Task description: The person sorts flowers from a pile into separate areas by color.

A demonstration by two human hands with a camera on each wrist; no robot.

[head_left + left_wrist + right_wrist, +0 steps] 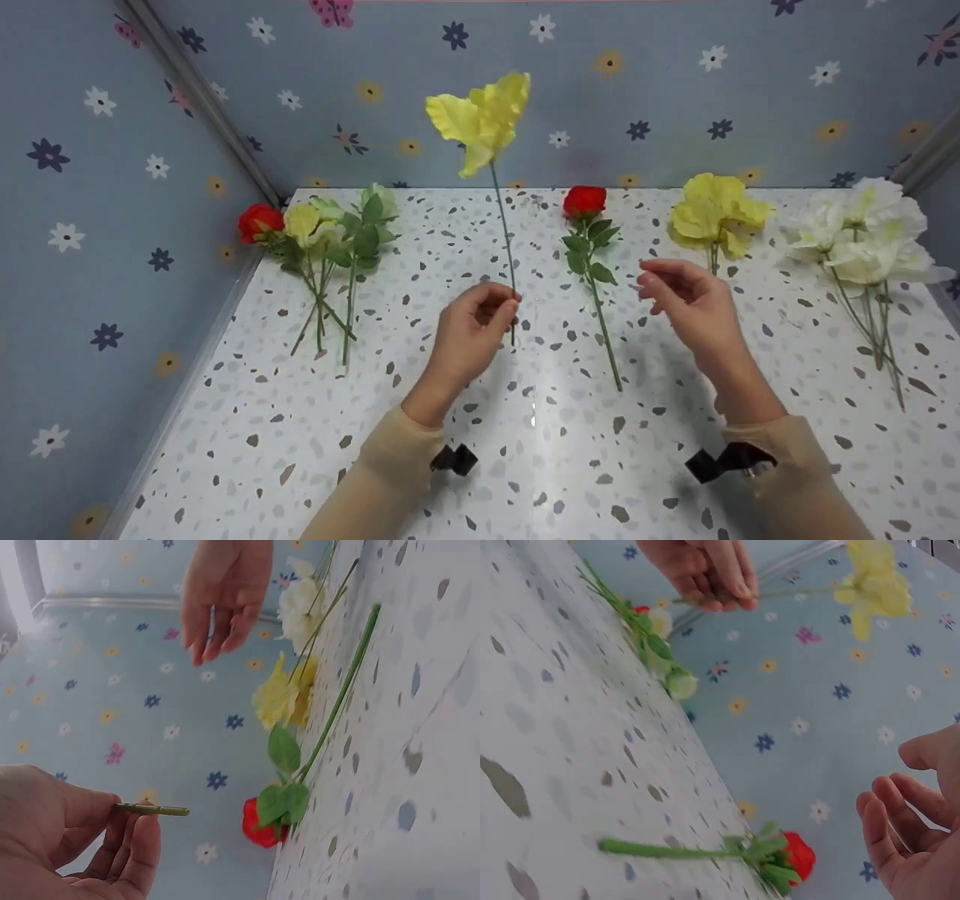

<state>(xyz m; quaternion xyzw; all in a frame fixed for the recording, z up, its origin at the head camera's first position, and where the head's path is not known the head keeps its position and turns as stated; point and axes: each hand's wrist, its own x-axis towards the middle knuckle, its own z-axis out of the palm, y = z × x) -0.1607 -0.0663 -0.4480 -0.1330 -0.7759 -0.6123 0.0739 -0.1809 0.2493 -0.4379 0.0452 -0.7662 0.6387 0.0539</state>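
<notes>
My left hand [474, 328] pinches the thin stem of a yellow artificial flower [484, 120] near its lower end, and the bloom stands up above the table. In the left wrist view the cut end of that stem [169, 810] pokes out past the fingertips. My right hand [694, 304] is raised with nothing in it, its fingers loosely bent and the thumb apart from them in the right wrist view. Between the two hands a single red rose [585, 202] with green leaves lies on the table.
On the left lies a bunch with a red rose [260, 223], a yellow flower [301, 223] and pale green roses [379, 201]. Yellow flowers [709, 214] lie behind my right hand, white flowers [870, 232] at the far right. Patterned walls [450, 67] border the speckled table [465, 495].
</notes>
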